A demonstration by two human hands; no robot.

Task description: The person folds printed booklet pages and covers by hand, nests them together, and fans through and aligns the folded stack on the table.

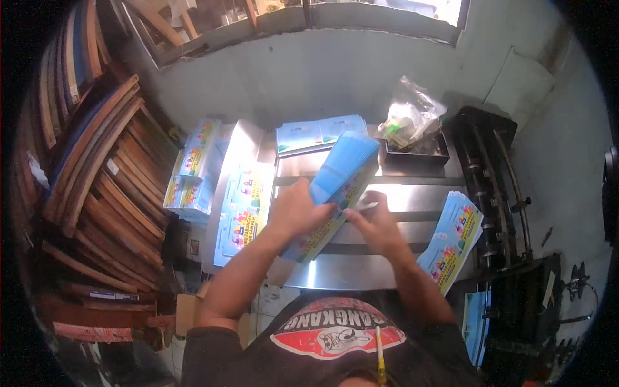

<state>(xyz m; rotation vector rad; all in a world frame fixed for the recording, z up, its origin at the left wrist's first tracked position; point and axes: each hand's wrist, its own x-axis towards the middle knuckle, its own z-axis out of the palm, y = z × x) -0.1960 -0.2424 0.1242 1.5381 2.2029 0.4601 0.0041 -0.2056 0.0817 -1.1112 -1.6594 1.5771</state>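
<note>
Over the middle of the metal table, my left hand point(302, 209) is closed on a bundle of long printed sheets point(345, 166), light blue on the upper part with a coloured, yellow-lettered strip below. The bundle lies slanted, its far end toward the back right. My right hand point(376, 222) pinches at the near side of the same bundle, thumb close to my left thumb. A fanned stack of matching sheets point(449, 242) lies beside my right forearm. Left of my left hand, another stack point(244, 209) rests lengthwise. My palms hide part of the bundle.
More blue sheets point(319, 132) lie at the table's back, and piled bundles point(193, 169) stand far left. A black box point(414, 155) holds a clear plastic bag point(412, 106). A black machine with rollers point(491, 187) borders the right side; wooden frames point(119, 193) crowd the left.
</note>
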